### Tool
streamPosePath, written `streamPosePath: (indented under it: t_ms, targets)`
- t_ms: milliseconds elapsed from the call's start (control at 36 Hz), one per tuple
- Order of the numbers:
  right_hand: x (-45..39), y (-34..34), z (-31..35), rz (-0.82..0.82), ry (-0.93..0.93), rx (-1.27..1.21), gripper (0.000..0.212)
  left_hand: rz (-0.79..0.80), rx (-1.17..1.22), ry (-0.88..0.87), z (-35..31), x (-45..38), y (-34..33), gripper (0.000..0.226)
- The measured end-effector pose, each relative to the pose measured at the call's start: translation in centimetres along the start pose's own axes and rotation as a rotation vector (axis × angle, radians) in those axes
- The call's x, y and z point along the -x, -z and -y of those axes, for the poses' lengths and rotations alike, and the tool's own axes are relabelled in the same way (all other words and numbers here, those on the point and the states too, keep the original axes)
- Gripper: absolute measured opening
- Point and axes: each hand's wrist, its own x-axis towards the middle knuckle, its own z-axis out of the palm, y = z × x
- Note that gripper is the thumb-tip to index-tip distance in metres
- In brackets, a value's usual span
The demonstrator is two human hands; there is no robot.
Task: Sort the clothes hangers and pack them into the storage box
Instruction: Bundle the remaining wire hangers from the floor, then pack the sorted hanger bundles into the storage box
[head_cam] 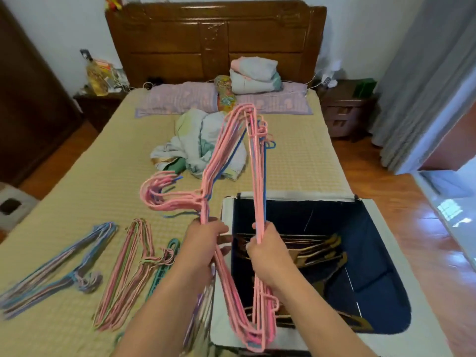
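Hangers point(319, 251) already lie in the storage box point(381, 217) at lower right, my hands, left point(203, 243) and right point(268, 251), grip the pink bundle point(231, 150) above its edge, and sorted piles point(123, 274) wait on the bed point(90, 176) at lower left.

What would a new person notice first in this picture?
First, the big bundle of pink hangers, gripped by the left hand and the right hand at the centre. Below it, on the right, stands the open storage box with dark hangers inside.
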Motion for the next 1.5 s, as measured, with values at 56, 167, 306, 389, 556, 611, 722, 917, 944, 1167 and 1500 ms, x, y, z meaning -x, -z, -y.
streamPosePath:
  t_ms: [56, 167, 306, 389, 556, 611, 722, 917, 944, 1167, 1500]
  targets:
    - [-0.1, -2.9, 1.4, 0.005, 0.04, -0.056, 0.028, -0.083, 0.019, -0.07, -1.5, 0.4, 1.7, 0.034]
    - [-0.1, -10.0, 3.0, 0.019, 0.043, -0.083, 0.03, -0.25, -0.022, -0.177, -3.0, 1.6, 6.7, 0.023]
    - [-0.3, -18.4, 3.4, 0.114, 0.001, 0.168, 0.028, -0.468, -0.045, -0.119, -0.3, -1.5, 16.0, 0.024]
    - [-1.5, -23.3, 3.3, 0.257, -0.028, 0.369, 0.036, -0.545, 0.068, 0.025, 3.3, -3.9, 21.1, 0.016]
    - [-4.0, -33.0, -0.4, 0.39, -0.054, 0.665, 0.03, -0.594, 0.269, 0.236, 9.9, -7.8, 28.3, 0.027]
    - [-4.5, -36.7, -2.3, 0.422, -0.113, 0.717, 0.029, -0.616, 0.234, 0.326, 12.8, -9.9, 31.6, 0.025]
    - [-6.3, -43.5, -4.6, 0.45, -0.185, 0.735, 0.03, -0.625, 0.003, 0.423, 19.3, -15.8, 38.9, 0.011]
    - [-13.0, -51.9, -6.5, 0.334, -0.136, 0.738, 0.033, -0.626, -0.208, 0.446, 21.9, -26.4, 44.8, 0.029]
    - [-14.0, -52.4, -6.6, 0.321, -0.117, 0.748, 0.037, -0.633, -0.252, 0.438, 20.4, -26.8, 44.7, 0.024]
    - [-20.4, -57.1, -14.3, 0.333, -0.099, 0.905, 0.063, -0.442, -0.414, 0.504, 26.2, -33.4, 46.5, 0.058]
    - [-20.2, -55.4, -12.8, 0.404, -0.186, 0.723, 0.083, -0.253, -0.221, 0.524, 28.6, -30.6, 50.5, 0.082]
